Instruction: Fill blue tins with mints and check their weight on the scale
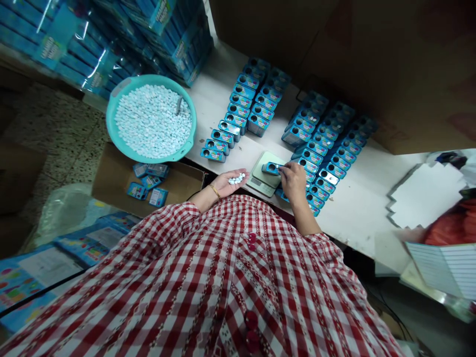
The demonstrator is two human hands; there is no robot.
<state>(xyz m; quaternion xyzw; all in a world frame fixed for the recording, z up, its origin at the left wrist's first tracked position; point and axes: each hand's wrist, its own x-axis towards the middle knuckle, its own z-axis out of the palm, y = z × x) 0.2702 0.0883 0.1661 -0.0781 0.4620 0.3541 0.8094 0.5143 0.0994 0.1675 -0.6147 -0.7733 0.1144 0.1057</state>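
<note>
On my upturned left hand (223, 184) lies a small pile of white candies (236, 179), cupped in the palm. My right hand (294, 179) pinches the end of a small blue tin (271, 167), which is on a white kitchen scale (259, 174). A dark round opening shows in the tin's top. To the left, a turquoise basin (111, 119) is full of the same candies, with a grey scoop (179, 105) stuck in them. Rows of blue tins (238, 110) stand beyond the scale, and more tins (336, 166) stand right beside my right hand.
Shrink-wrapped stacks of blue packs (167, 29) rise at the back left. An open cardboard box (119, 183) below the basin holds several blue tins. A large brown carton (334, 59) borders the table (357, 218) at the back. An open notebook (446, 270) lies at the right.
</note>
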